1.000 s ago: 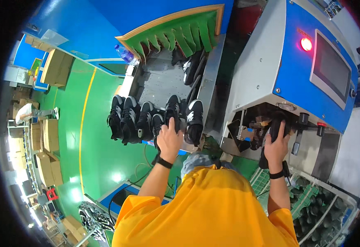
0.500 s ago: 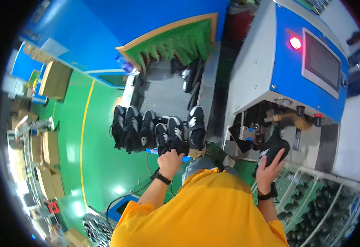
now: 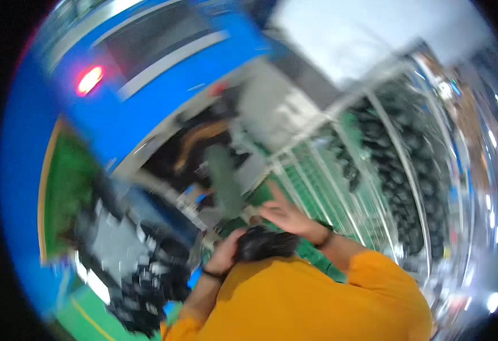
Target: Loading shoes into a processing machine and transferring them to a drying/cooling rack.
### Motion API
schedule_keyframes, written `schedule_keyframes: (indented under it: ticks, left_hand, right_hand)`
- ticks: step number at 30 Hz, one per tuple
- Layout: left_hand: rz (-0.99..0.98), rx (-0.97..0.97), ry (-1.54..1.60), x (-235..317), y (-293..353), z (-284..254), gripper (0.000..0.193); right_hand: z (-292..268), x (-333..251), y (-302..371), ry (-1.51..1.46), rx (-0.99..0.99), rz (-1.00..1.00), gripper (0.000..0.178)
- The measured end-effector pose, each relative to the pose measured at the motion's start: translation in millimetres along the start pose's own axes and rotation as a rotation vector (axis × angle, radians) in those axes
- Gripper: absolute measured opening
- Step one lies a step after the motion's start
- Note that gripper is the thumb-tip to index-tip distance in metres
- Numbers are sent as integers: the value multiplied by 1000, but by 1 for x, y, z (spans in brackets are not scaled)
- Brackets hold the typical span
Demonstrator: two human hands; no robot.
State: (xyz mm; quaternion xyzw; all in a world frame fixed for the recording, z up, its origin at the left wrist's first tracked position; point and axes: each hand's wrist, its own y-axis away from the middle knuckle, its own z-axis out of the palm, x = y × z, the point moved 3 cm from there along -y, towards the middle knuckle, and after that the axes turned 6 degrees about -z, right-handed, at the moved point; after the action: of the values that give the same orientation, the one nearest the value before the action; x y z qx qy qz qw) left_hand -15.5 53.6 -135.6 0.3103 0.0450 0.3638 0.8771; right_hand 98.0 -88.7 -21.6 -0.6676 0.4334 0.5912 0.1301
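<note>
The picture is heavily motion-blurred. A black shoe (image 3: 262,243) sits just above my yellow shirt, between both hands. My left hand (image 3: 225,254), with a dark wristband, is closed on the shoe's left end. My right hand (image 3: 286,216), also with a dark wristband, is just above and to the right of the shoe. Its fingers are spread and it seems to rest against the shoe without gripping. The grey-and-blue machine (image 3: 163,85) with a red lamp (image 3: 89,79) stands above and to the left of the hands.
Several black shoes (image 3: 146,278) lie in a group at the lower left on a grey surface. A green wire rack (image 3: 328,187) filled with several dark shoes (image 3: 397,170) takes up the right side. Green floor shows at the bottom left.
The view has swung sharply right, toward the rack. My left hand left the row of shoes and came to the black shoe that my right hand took from the machine.
</note>
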Motion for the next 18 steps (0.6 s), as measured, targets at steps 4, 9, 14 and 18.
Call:
schedule_keyframes:
  ticks: [4, 9, 14, 18]
  left_hand:
    - [242, 263, -135, 10, 24, -18, 37]
    - [374, 589, -582, 41, 73, 12, 32]
    - [358, 568, -868, 45, 65, 48, 31]
    - [256, 729, -764, 34, 50, 56, 35]
  right_hand:
    - [26, -3, -80, -964, -90, 36, 97]
    - [42, 42, -77, -864, 137, -4, 73]
    - [6, 74, -89, -972, 159, -24, 98]
    - [8, 11, -83, -825, -73, 29, 106]
